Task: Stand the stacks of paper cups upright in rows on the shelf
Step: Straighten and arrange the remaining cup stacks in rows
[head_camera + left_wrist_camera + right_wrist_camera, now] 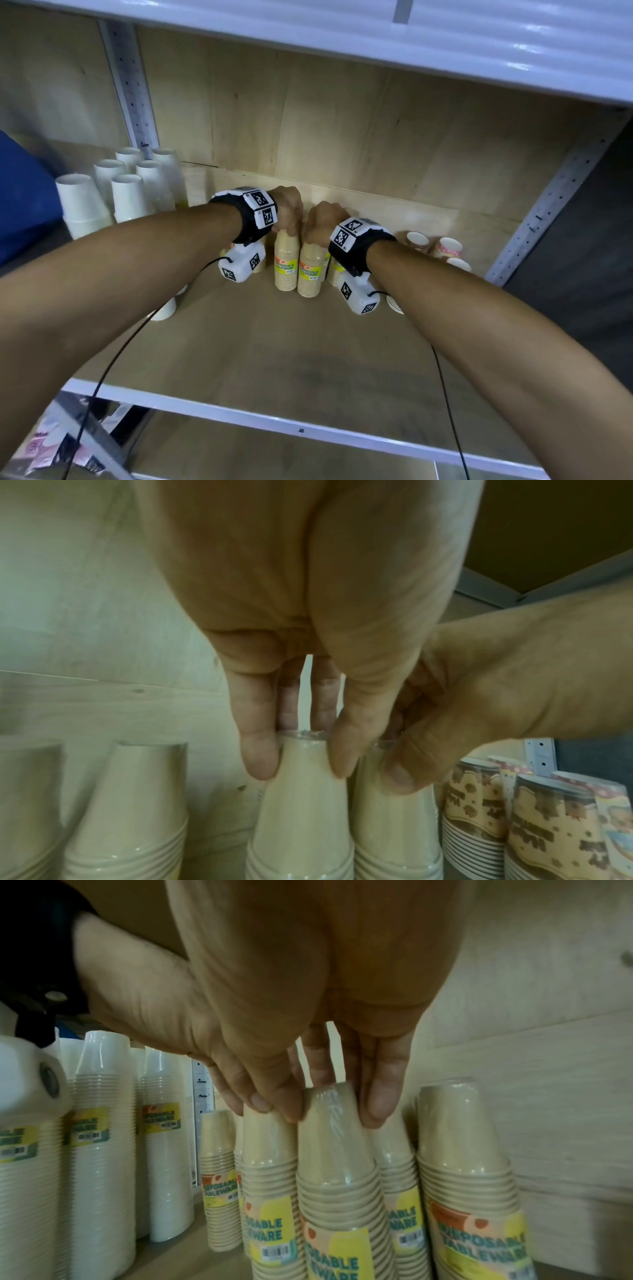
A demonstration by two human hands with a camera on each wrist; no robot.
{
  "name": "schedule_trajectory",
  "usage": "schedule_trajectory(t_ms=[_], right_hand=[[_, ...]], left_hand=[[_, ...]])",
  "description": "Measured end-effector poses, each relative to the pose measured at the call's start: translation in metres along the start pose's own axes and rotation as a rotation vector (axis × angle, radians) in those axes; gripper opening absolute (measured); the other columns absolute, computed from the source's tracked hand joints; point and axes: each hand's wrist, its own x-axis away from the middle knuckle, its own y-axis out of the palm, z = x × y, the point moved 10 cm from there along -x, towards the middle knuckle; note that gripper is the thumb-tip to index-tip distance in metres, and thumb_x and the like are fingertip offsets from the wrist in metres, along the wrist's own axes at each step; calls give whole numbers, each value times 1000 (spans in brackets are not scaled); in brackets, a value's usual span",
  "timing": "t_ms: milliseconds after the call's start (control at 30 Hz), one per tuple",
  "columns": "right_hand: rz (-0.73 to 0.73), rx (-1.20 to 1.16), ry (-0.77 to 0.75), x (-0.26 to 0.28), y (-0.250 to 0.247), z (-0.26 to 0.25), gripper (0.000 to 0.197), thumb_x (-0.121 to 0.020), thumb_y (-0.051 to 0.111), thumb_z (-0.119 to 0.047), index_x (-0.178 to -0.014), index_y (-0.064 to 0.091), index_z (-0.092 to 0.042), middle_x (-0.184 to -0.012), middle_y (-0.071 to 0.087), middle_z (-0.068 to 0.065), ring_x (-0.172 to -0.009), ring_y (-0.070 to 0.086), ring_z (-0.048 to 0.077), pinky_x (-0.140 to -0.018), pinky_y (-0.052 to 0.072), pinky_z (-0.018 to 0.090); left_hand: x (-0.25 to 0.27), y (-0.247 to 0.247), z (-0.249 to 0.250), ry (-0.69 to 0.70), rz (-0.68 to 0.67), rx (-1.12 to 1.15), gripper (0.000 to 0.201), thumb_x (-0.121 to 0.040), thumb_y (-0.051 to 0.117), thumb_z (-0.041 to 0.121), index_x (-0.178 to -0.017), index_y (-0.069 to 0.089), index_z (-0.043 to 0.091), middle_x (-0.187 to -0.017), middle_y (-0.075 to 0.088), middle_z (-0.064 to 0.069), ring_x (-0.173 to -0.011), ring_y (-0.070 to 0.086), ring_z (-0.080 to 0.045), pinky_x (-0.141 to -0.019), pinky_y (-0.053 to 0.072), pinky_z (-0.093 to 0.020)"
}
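Observation:
Two wrapped stacks of tan paper cups stand upright side by side on the wooden shelf (274,342), rims down. My left hand (291,222) pinches the top of the left tan stack (286,263); in the left wrist view its fingers (258,761) and thumb clamp the stack's top (301,799). Beside it, my right hand (315,229) pinches the top of the right tan stack (311,270). The right wrist view shows the right hand (334,1110) curled round that stack (337,1156). More tan stacks (469,1164) stand close around and behind.
Several tall white cup stacks (130,195) stand in rows at the shelf's left rear. Patterned cup stacks (433,245) sit at the right rear beside a perforated metal upright (548,205). A white shelf (342,34) hangs overhead. The shelf's front edge (274,421) is white.

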Motion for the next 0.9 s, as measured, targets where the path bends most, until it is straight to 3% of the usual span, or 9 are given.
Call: schedule_trajectory(t_ms=[100, 133, 233, 300, 433, 600, 767, 900], right_hand=[[12, 1, 10, 0, -1, 5, 22, -79, 69, -21, -91, 69, -3, -80, 61, 6, -73, 58, 21, -46, 33, 21], [13, 4, 10, -1, -1, 6, 22, -79, 69, -22, -91, 68, -3, -79, 61, 6, -72, 58, 21, -46, 32, 21], [-9, 23, 6, -2, 1, 8, 24, -76, 71, -22, -90, 69, -3, -79, 62, 7, -72, 59, 21, -48, 34, 21], [-16, 41, 3, -4, 3, 11, 26, -74, 72, -23, -91, 68, -4, -80, 63, 7, -73, 60, 22, -48, 36, 21], [3, 66, 2, -6, 1, 13, 24, -74, 72, -22, -90, 66, -5, -81, 61, 7, -76, 59, 23, -54, 38, 22], [-27, 86, -7, -5, 7, 12, 16, -77, 70, -19, -84, 56, -13, -85, 62, 8, -83, 63, 27, -67, 43, 29], [-32, 66, -2, -7, 8, 14, 21, -75, 71, -21, -86, 55, -15, -85, 62, 7, -85, 64, 27, -64, 43, 29], [-12, 66, -12, -6, 0, 14, 17, -76, 71, -23, -85, 64, -11, -77, 61, 3, -73, 60, 21, -49, 37, 21]], left_hand=[[-4, 3, 2, 1, -1, 2, 9, -82, 74, 5, -88, 69, 10, -76, 57, -2, -50, 54, -4, -35, 40, -11], [-4, 3, 4, 5, -5, 19, 12, -81, 75, 5, -91, 70, 9, -76, 57, -2, -50, 53, -5, -34, 40, -11], [-2, 5, 7, 23, -23, 39, 30, -78, 77, 7, -107, 71, 2, -92, 63, -8, -61, 53, -11, -35, 42, -11], [-2, 6, 8, 27, -21, 42, 35, -79, 77, 7, -112, 70, -1, -95, 62, -8, -59, 50, -8, -33, 39, -8], [-1, 10, 8, 18, -34, 56, 33, -78, 77, 9, -109, 72, 1, -99, 68, -11, -71, 59, -17, -44, 48, -18], [0, 17, 11, 30, -30, 64, 31, -78, 77, 9, -107, 73, 0, -94, 65, -9, -79, 57, -17, -37, 41, -11], [0, 16, 15, 53, -17, 60, 32, -79, 76, 7, -109, 72, 0, -102, 68, -11, -84, 56, -16, -40, 40, -9], [2, 7, 14, 65, 7, 74, 27, -80, 75, 10, -106, 73, 6, -99, 67, -6, -84, 56, -15, -53, 43, -16]])
